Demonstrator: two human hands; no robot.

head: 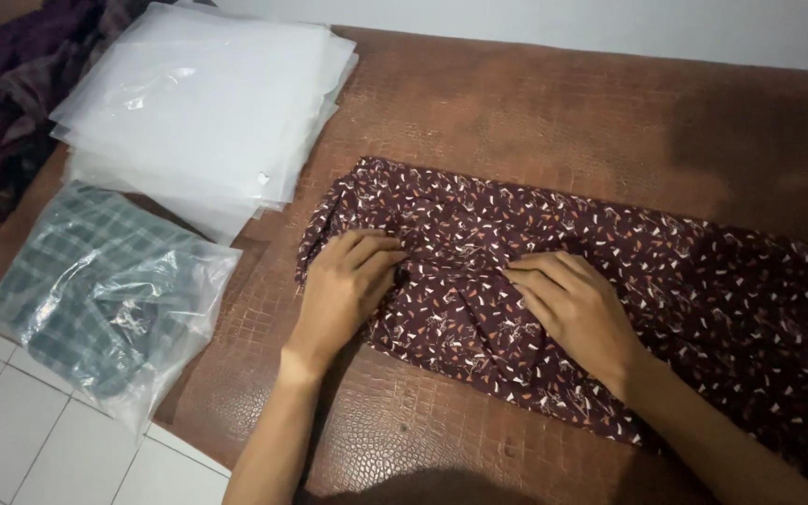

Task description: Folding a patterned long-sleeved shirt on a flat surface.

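Observation:
A dark maroon garment [703,290] with small white and orange flecks lies folded lengthwise across the brown textured tabletop [535,112]. My left hand [343,285] rests on its left end with the fingers curled onto the cloth. My right hand [577,309] lies flat on the middle of the garment, fingers pointing left toward the other hand. Both hands press on a fold of the fabric between them; neither lifts it.
A stack of clear plastic bags [203,112] sits at the table's back left. In front of it lies a bagged green checked garment [95,290], overhanging the table's edge. Dark clothes [11,84] are piled at the far left. White floor tiles [21,440] show below.

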